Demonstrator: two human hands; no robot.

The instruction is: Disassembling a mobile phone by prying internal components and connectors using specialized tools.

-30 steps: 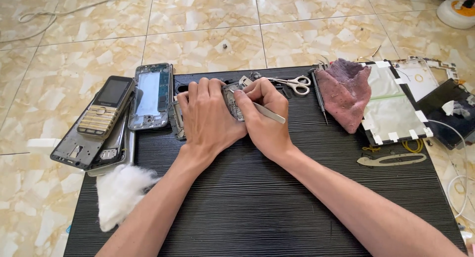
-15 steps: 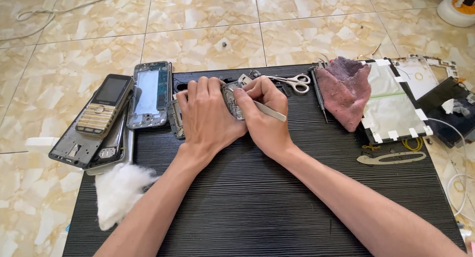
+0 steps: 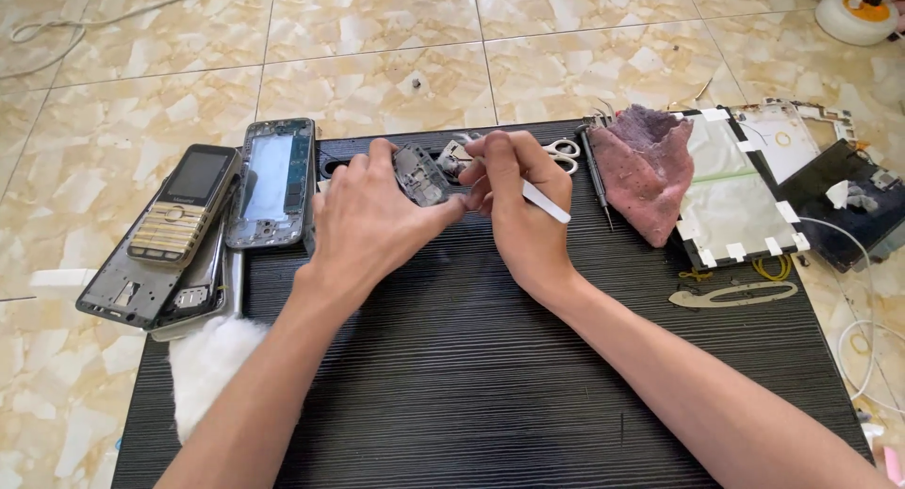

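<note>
Phone casing (image 3: 420,174) — grey and stripped — sits pinched in my left hand (image 3: 372,220) above the far edge of the black ribbed mat (image 3: 471,376). My right hand (image 3: 518,216) has its fingers closed round a white-handled tool (image 3: 545,202) — tip at the casing. Scissors (image 3: 564,151) lie just beyond.

Looks like an informal phone-repair spot set up on a home floor, no bench. Landmark: black ribbed work mat (image 3: 490,376) laid straight on glossy beige marble-pattern tiles (image 3: 377,65). Off the mat's left edge: keypad phone (image 3: 184,206) w/ stripped phone frames (image 3: 273,183). At the mat's far edge: scissors (image 3: 564,152), screwdriver (image 3: 596,178). Right of mat: taped screen panel (image 3: 735,197), loose cables (image 3: 863,348) on tiles.
</note>
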